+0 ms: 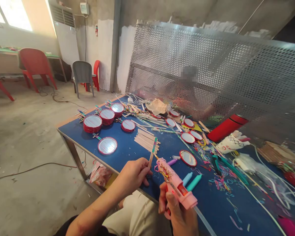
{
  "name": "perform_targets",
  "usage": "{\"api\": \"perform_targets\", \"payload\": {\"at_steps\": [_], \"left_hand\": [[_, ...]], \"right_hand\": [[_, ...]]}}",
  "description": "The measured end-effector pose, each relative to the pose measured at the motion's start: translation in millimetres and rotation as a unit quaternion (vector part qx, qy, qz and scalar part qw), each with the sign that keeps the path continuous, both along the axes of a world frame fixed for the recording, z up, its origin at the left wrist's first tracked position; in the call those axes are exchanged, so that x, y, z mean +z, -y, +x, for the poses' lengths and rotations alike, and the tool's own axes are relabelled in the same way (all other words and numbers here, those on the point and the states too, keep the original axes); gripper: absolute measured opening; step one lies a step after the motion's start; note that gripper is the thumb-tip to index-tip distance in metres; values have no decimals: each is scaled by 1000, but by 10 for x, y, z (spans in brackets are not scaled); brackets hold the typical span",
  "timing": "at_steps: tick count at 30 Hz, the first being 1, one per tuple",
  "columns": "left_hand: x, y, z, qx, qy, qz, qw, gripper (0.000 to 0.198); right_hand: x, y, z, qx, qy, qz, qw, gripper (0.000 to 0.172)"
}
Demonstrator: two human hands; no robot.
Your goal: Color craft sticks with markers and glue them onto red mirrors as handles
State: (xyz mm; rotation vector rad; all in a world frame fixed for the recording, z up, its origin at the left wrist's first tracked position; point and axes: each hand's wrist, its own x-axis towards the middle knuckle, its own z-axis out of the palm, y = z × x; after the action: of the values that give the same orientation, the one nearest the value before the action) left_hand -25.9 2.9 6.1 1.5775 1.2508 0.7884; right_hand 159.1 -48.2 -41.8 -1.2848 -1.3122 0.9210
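Observation:
Between the thumb and fingers of my left hand a wooden craft stick stands tilted up, its upper part coloured green and purple. My right hand grips a pink hot glue gun, with a clear glue stick poking out of its back. The gun's nozzle is close to the craft stick; whether they touch I cannot tell. Just beyond lies a row of plain craft sticks. A round red-rimmed disc with a stick handle rests to the left, and another red-rimmed disc lies to the right.
Stacked red-rimmed discs stand at the table's far left. Loose sticks, a red bottle, a paper cup, green-handled pliers, coloured markers and scattered bands cover the right side. A perforated metal panel rises behind the blue table.

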Motion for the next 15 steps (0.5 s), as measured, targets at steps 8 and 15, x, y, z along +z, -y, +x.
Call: {"api": "perform_targets", "payload": {"at_steps": [8,15], "left_hand": [[-41,1,-10,1,0,9,1000,12],[-21,14,-3,2,-1,1,1000,12]], "right_hand": [[-12,-6,-15,-8,-8,-19,1000,48],[-35,-21,-5,7,-23,-22,999,43]]}}
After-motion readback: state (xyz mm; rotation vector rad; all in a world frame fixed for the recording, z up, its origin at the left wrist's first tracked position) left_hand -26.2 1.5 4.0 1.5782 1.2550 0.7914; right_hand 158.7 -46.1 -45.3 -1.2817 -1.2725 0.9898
